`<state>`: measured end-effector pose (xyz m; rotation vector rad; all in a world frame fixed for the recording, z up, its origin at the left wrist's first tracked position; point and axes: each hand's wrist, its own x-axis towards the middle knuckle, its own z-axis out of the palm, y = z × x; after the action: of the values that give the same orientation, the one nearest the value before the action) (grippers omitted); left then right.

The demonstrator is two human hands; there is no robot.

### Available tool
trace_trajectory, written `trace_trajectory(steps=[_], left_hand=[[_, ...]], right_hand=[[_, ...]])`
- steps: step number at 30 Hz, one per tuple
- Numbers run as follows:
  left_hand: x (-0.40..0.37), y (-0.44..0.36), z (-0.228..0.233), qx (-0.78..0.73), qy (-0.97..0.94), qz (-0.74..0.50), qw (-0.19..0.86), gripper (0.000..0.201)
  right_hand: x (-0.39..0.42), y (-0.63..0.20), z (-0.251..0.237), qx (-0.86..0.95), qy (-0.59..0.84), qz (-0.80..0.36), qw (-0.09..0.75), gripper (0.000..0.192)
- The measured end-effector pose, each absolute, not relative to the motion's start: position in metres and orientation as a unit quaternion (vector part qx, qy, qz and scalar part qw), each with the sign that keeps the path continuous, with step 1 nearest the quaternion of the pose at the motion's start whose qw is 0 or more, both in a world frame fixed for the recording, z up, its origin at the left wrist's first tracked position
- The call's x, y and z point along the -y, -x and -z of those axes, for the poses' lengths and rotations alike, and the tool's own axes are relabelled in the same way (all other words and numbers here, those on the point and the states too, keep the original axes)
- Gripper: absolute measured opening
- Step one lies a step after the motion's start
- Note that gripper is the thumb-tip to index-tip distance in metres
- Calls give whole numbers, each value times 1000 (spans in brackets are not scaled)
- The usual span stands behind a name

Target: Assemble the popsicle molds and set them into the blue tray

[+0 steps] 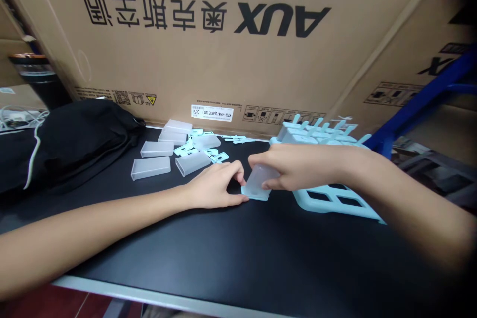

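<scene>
My right hand grips a translucent popsicle mold from above, its open end facing down toward the table. A light blue stick lid sits at the mold's lower end. My left hand has its thumb and fingertips on the lid's left corner. Partly behind my right hand and wrist stands a light blue mold rack. Several capped molds stand in its far part with their sticks pointing up; its nearer slots are bare.
Left of my hands lie several loose molds and a pile of light blue stick lids. A black cloth bag and a dark cylinder are farther left. A large cardboard box stands behind; a blue metal frame rises at right.
</scene>
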<state>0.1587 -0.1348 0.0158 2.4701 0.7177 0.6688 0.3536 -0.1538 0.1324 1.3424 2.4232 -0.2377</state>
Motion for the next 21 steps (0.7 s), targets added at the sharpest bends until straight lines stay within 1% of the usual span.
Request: trace_trajectory(steps=[6,13,21], left_hand=[[134,-159,-15,-260,-903,-244,239,30],[133,-159,-16,-261,-911,-239,212,32],[132,-158,-16,-255,-912,-237,216,34]], right_hand=[[157,-355,-125,-852,-486,112,160,20],[163,-350,-115,-872,-449,146,134,28],[160,-352,-122,-872,-439,129,174,30]])
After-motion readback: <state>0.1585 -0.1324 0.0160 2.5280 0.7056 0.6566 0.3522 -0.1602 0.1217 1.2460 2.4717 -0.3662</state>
